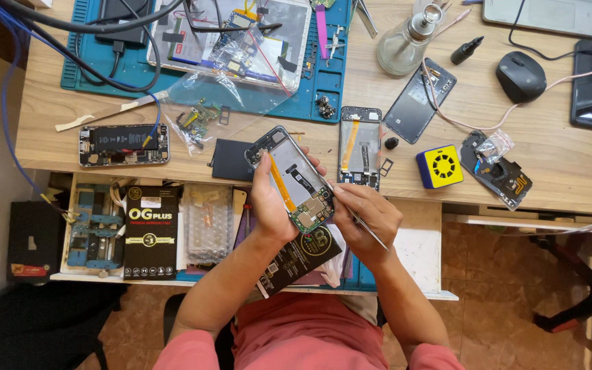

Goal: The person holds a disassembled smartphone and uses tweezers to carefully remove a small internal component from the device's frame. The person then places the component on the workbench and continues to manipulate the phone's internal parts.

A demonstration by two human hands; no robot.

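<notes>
From where I stand, the left hand (270, 199) grips an opened phone (294, 179) from below, fingers curled round its edges and the thumb along its near side, holding it tilted above the front edge of the wooden desk (515, 178) and over an open drawer (405, 274). The phone's back is off, showing a green board at its lower end and an orange strip running up its middle. The right hand (368, 219) sits just beside it, fingers pressed together in a pinch on thin metal tweezers (361, 223), whose tip meets the phone's lower corner by the board. The desk is crowded: a blue work mat (323, 89) at the back carries a clear bag, cables and small parts, and left of the hands lies another opened phone (124, 144) showing its black battery. A third bare phone frame (359, 146) lies just behind the right hand, with a dark back cover (420, 101) further back, near a glass bottle (405, 41). A yellow and blue box (440, 166) stands to the right, and a black mouse (521, 75) beyond it. The drawer holds black packets (150, 233), bubble wrap and a blue jig. The floor beneath is brown tile (495, 308), and the person wears a pink shirt.
</notes>
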